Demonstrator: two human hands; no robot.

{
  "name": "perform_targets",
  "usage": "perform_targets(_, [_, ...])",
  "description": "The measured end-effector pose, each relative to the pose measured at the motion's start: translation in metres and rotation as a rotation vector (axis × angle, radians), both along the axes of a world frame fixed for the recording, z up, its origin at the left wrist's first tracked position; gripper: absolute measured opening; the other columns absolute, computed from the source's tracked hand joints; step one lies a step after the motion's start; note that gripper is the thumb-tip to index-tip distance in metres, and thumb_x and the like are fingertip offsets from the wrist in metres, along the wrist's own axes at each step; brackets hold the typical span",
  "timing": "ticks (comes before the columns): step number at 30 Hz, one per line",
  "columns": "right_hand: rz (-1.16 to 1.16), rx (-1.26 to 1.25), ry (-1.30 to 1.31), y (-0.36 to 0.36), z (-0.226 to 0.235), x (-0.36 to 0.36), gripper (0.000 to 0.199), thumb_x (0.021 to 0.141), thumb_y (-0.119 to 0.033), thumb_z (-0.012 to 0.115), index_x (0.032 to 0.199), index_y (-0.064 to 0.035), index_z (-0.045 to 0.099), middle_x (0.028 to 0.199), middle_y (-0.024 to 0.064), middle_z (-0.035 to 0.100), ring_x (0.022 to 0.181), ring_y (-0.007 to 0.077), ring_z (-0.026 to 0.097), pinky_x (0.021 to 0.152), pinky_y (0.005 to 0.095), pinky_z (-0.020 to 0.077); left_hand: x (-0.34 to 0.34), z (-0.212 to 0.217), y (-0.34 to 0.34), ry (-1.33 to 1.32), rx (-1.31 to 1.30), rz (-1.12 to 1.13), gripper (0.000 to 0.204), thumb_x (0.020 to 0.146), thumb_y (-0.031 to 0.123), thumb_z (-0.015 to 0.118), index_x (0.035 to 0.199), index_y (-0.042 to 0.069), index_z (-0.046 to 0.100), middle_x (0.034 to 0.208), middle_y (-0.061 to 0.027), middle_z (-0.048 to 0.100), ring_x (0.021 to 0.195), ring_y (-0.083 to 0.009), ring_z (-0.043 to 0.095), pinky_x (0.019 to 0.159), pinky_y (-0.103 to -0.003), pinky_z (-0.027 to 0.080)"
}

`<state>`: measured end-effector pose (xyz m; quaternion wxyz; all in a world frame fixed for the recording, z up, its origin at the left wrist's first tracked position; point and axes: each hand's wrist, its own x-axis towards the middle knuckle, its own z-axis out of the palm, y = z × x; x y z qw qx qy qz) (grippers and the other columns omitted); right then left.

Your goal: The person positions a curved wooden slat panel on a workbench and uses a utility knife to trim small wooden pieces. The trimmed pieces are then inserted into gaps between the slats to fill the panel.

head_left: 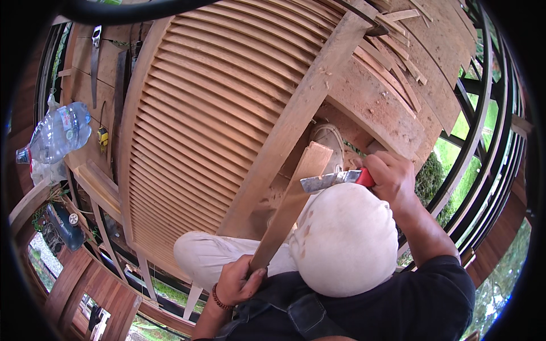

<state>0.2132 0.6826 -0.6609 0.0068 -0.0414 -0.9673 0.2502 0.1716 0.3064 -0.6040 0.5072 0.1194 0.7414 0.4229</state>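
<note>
My left hand (238, 282), with a beaded bracelet at the wrist, is closed round the lower end of a wooden slat (289, 211). The slat slants up and away over my lap. In my right hand (389, 175) is the red handle of a broad-bladed knife (329, 180). Its worn grey blade points left and lies across the slat's edge near the upper end; whether it touches cannot be told. My bent knee (346, 238), in pale, stained trousers, is just below the blade. A shoe (328, 139) shows behind the slat's far end.
A large louvred wooden panel (210, 113) lies ahead and left. Loose wood strips (401, 85) are piled far right, by black railings (483, 125). On the left are a plastic bottle (61, 133), a yellow tape measure (103, 138), a handsaw (94, 68) and a dark power tool (64, 226).
</note>
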Motion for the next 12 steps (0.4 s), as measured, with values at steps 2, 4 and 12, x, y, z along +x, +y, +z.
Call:
perform_targets(2, [-0.002,0.019,-0.017,0.0,0.002,0.001,0.018,0.077,-0.014,0.079,0.081,-0.0081,0.062,0.066,0.0061,0.056,0.06,0.0269,0.062,0.053,0.0393,0.0479,0.002,0.0,-0.002,-0.011,-0.006,0.01,0.015,0.095,0.008,0.068,0.107,-0.001,0.065,0.078,-0.0097,0.07,0.067,-0.0211,0.07,0.065,-0.032,0.055])
perform_targets(4, [-0.007,0.035,-0.02,0.0,0.003,0.0,0.019,0.076,-0.014,0.079,0.08,-0.0083,0.062,0.066,0.006,0.056,0.059,0.0269,0.062,0.053,0.0392,0.0478,0.004,-0.003,-0.008,-0.033,0.015,0.02,0.015,0.095,0.007,0.068,0.107,-0.002,0.065,0.078,-0.0095,0.07,0.066,-0.0204,0.07,0.065,-0.032,0.055])
perform_targets(12, [-0.348,-0.136,-0.072,-0.003,-0.025,0.019,0.025,0.074,-0.02,0.085,0.079,-0.0089,0.062,0.068,0.007,0.06,0.06,0.0308,0.062,0.055,0.0391,0.05,0.011,0.003,-0.035,-0.046,0.018,-0.004,0.016,0.098,0.012,0.065,0.105,-0.003,0.064,0.08,-0.0094,0.071,0.069,-0.0184,0.07,0.067,-0.03,0.055])
